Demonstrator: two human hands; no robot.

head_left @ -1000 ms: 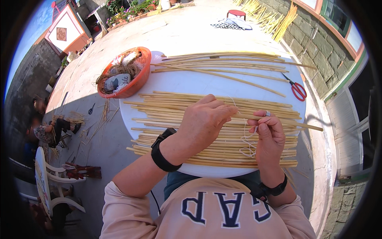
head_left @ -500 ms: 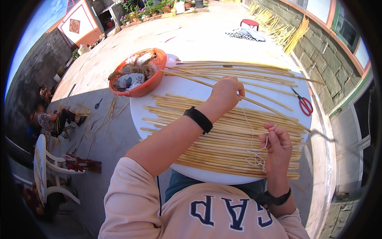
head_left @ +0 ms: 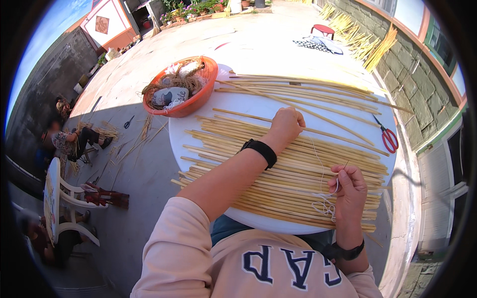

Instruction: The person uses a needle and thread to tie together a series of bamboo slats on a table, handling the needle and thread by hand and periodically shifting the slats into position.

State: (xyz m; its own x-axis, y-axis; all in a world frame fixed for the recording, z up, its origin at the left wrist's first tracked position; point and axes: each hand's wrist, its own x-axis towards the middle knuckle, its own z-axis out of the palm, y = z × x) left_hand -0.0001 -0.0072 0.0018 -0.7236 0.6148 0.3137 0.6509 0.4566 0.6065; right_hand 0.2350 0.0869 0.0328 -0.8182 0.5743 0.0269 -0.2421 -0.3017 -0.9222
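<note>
A row of straw-coloured stalks (head_left: 278, 186) lies side by side across the white table (head_left: 248, 110). My left hand (head_left: 288, 125) is closed on a single stalk (head_left: 238, 114) at the far side of this row, its fingertips partly hidden. White string (head_left: 324, 203) runs from near my left hand down to my right hand and falls in loose loops over the near stalks. Thumb and fingers of my right hand (head_left: 351, 185) pinch the string, and a thin needle-like tip sticks up above them.
More stalks (head_left: 318, 94) lie at the table's far side. Red-handled scissors (head_left: 389, 139) rest by the right edge. An orange basin (head_left: 196, 105) at the far left holds twine and a bag. A person (head_left: 64, 141) sits at left among stalks; a red stool (head_left: 323, 30) stands beyond.
My left hand has brought the stalk nearer, down against the row's far edge. My right hand stays by the right side of the row, still pinching the string. The view has shifted slightly.
</note>
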